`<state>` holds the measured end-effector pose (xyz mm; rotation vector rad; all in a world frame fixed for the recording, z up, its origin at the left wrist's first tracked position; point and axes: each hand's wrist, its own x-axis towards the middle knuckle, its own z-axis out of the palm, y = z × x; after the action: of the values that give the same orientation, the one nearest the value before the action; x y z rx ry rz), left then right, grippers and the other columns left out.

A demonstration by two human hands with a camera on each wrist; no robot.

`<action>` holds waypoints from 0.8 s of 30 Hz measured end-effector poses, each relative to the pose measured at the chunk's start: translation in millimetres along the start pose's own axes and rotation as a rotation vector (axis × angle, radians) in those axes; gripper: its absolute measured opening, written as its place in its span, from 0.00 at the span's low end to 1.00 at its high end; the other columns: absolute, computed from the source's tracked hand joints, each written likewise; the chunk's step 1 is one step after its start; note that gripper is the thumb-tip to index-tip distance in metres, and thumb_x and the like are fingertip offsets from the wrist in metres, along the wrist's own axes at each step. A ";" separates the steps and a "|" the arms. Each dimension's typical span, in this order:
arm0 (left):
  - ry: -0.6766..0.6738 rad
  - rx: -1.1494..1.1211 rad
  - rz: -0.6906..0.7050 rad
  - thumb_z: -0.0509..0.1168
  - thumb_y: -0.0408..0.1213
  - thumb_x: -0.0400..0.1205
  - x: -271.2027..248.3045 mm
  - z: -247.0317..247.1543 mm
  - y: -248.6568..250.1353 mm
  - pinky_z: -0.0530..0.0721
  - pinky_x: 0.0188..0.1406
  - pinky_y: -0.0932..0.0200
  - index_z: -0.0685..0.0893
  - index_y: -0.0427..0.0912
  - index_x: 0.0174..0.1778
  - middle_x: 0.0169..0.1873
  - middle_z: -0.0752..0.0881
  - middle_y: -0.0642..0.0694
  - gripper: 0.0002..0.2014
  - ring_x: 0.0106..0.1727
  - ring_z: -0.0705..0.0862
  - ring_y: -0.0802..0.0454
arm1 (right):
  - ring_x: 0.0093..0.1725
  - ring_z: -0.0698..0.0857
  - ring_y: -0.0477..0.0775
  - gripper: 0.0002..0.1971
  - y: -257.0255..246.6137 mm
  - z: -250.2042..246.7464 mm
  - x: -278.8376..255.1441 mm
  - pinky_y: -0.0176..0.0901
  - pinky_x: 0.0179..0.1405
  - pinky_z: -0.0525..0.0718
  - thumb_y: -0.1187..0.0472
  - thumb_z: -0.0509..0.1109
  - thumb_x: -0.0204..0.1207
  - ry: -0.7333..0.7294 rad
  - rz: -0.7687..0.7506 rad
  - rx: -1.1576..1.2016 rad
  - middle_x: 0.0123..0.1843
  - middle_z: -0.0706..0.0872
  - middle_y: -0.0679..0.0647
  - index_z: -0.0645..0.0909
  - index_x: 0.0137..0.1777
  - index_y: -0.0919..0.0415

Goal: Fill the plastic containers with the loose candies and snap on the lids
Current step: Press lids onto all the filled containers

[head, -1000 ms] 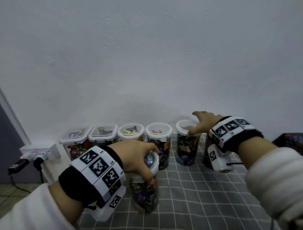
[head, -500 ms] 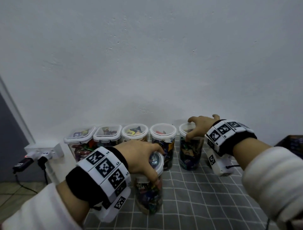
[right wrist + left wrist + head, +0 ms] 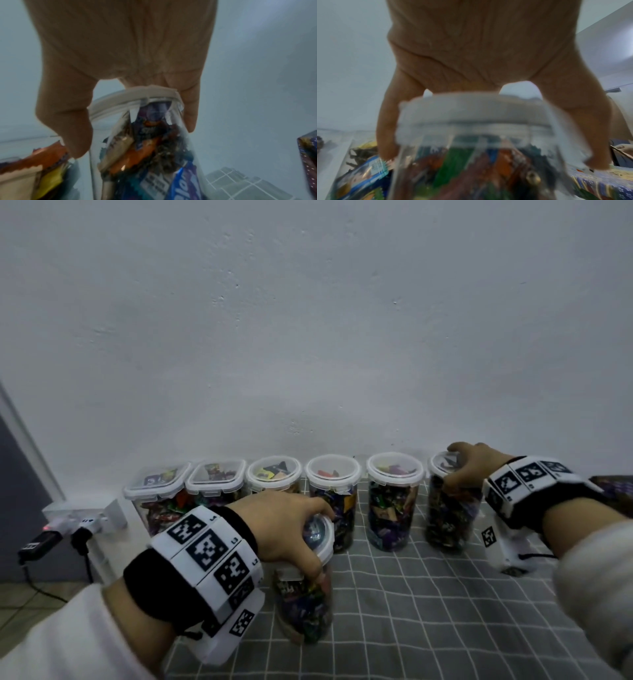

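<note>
Nearest me, on a grey cloth with a white grid (image 3: 428, 594), my left hand (image 3: 284, 529) curls down over the white lid of a tall clear plastic jar packed with wrapped candies (image 3: 305, 607); fingers and thumb clasp the lid's rim on opposite sides, and the jar leans slightly. On that wrist sits a white band printed with black square markers (image 3: 209, 556)

Farther back and to the right, my right hand (image 3: 474, 465) grasps the top of another tall clear candy-filled jar (image 3: 448, 518), thumb on one side of its white lid and fingers on the other. This jar stands at the right end of a row along the white wall (image 3: 308, 320). Leftward in that row stand three more round lidded jars of candies (image 3: 394, 501), then two squarer lidded clear containers (image 3: 185, 491). Far left, a white power strip with plugs (image 3: 82, 515) sits beside the cloth
</note>
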<state>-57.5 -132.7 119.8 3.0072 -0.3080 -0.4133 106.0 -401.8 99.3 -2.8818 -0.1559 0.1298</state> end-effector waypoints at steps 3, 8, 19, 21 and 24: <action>0.000 0.018 0.003 0.76 0.56 0.65 1.7 1.1 0.2 0.78 0.64 0.50 0.67 0.62 0.73 0.67 0.77 0.55 0.40 0.64 0.77 0.52 | 0.63 0.79 0.64 0.57 -3.1 1.4 0.6 0.48 0.58 0.80 0.42 0.68 0.39 0.005 -0.013 0.031 0.68 0.76 0.64 0.66 0.77 0.57; 0.002 0.029 -0.006 0.76 0.55 0.66 1.6 1.3 3.3 0.79 0.64 0.50 0.67 0.62 0.72 0.66 0.77 0.55 0.39 0.63 0.77 0.52 | 0.69 0.74 0.67 0.49 -2.2 4.8 -1.9 0.53 0.65 0.77 0.46 0.79 0.61 0.014 0.041 0.051 0.73 0.69 0.65 0.60 0.80 0.56; 0.081 0.023 0.044 0.75 0.57 0.65 6.0 -2.3 40.5 0.79 0.61 0.55 0.73 0.58 0.70 0.62 0.81 0.53 0.36 0.60 0.79 0.52 | 0.62 0.74 0.46 0.41 -14.0 58.4 -128.5 0.41 0.65 0.74 0.40 0.73 0.60 -0.016 -0.438 0.325 0.64 0.74 0.48 0.69 0.73 0.56; 0.116 -0.047 0.093 0.76 0.56 0.65 10.2 -5.8 58.2 0.79 0.61 0.54 0.73 0.57 0.70 0.62 0.81 0.52 0.36 0.59 0.79 0.52 | 0.66 0.71 0.41 0.53 -15.1 72.2 -139.9 0.37 0.68 0.72 0.32 0.71 0.51 -0.189 -0.475 0.401 0.68 0.69 0.43 0.61 0.78 0.51; 0.188 -0.105 0.173 0.76 0.52 0.67 22.5 -10.4 88.5 0.77 0.58 0.58 0.73 0.56 0.70 0.62 0.81 0.51 0.35 0.59 0.79 0.52 | 0.68 0.74 0.37 0.49 -12.4 83.7 -140.4 0.36 0.69 0.73 0.41 0.80 0.51 -0.178 -0.499 0.701 0.71 0.73 0.40 0.60 0.73 0.39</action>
<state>-49.9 -223.1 134.3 2.8585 -0.5074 -0.1267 -42.7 -385.9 32.3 -2.0618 -0.6986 0.2789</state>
